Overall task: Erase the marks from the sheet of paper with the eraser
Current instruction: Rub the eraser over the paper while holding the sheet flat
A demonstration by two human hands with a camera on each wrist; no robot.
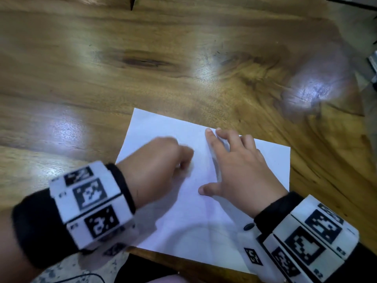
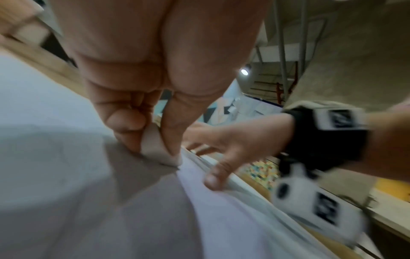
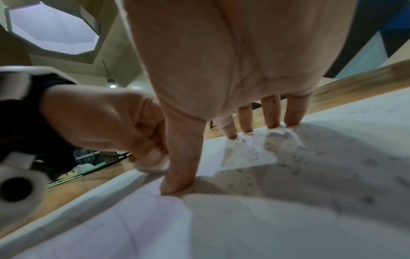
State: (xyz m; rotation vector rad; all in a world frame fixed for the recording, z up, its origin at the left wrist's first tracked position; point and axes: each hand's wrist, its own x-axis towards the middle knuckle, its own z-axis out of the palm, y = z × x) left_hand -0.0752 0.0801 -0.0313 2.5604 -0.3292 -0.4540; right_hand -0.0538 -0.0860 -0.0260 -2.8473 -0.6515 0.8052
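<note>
A white eraser is pinched in the left hand and pressed on the sheet of paper, at 6 o'clock on the wooden table. The sheet is held flat by the right hand with spread fingers. Faint lines remain at the sheet's 6 o'clock side, so the erasing seems unfinished.

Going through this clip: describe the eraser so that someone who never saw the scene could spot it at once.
On the wooden table lies one white sheet of paper. The left hand pinches the eraser, a small off-white block, in its grip, tip on the sheet. The right hand just presses flat.
</note>
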